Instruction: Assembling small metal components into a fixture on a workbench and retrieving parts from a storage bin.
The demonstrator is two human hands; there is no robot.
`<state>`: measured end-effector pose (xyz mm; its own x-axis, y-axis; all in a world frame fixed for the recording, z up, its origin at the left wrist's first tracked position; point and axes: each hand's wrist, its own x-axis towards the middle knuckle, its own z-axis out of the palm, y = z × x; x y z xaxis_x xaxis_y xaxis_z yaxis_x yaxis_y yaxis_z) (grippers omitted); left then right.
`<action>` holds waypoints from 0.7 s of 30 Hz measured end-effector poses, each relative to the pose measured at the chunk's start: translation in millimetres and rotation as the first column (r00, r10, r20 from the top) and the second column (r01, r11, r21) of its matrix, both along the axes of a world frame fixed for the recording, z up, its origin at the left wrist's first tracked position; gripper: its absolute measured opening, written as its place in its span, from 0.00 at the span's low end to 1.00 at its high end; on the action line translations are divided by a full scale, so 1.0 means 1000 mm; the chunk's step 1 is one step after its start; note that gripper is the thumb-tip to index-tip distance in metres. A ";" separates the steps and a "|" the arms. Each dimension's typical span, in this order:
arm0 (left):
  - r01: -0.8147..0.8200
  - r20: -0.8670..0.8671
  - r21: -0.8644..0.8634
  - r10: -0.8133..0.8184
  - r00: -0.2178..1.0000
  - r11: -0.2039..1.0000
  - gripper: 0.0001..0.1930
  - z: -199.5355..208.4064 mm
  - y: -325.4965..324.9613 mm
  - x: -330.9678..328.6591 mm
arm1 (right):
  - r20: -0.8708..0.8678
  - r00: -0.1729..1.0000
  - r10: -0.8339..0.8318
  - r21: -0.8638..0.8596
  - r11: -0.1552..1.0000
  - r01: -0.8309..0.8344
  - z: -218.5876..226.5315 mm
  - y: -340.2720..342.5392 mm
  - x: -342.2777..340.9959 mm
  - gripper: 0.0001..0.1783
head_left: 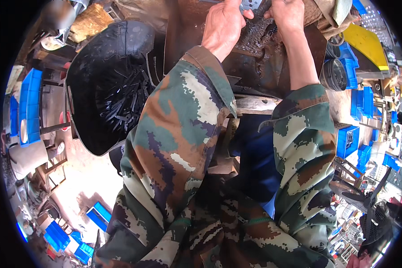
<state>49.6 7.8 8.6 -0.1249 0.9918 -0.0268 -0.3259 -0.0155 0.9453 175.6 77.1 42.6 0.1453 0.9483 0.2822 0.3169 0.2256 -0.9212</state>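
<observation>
No packages, labels, signs or screens are showing clearly anywhere in the frame. Toward the right edge, small yellow and white shapes are sitting among the clutter, but they are appearing too small and blurred to tell whether any is a label or a sign.

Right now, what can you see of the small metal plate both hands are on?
The small metal plate sits at the very top edge of the view, so only its lower part shows. It looks like a flat, pale grey piece of sheet metal with at least one small hole. The left hand and the right hand pinch it from either side above a dark, rusty work surface. Whether it rests on that surface I cannot tell.
</observation>
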 end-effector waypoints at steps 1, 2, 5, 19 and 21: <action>-0.002 -0.001 0.001 0.002 1.000 1.000 0.23 -0.001 0.002 -0.002 | 0.003 1.000 0.019 0.028 0.999 -0.020 -0.002 0.001 0.000 0.12; 0.004 0.009 0.001 -0.004 1.000 1.000 0.23 -0.003 0.004 -0.004 | 0.007 0.999 0.038 0.057 0.998 -0.039 -0.003 0.002 0.000 0.11; 0.024 0.011 -0.006 -0.024 1.000 1.000 0.22 -0.002 0.004 -0.004 | 0.033 0.999 0.020 0.048 0.999 -0.022 -0.003 0.003 0.001 0.11; 0.052 0.010 -0.005 -0.052 0.999 0.999 0.19 0.001 0.001 -0.003 | 0.060 0.998 0.027 0.079 0.996 -0.032 -0.007 0.007 0.003 0.13; 0.081 0.026 0.027 -0.082 0.996 0.996 0.18 0.003 0.003 0.002 | 0.068 0.997 0.020 0.099 0.995 -0.026 -0.005 0.010 0.012 0.13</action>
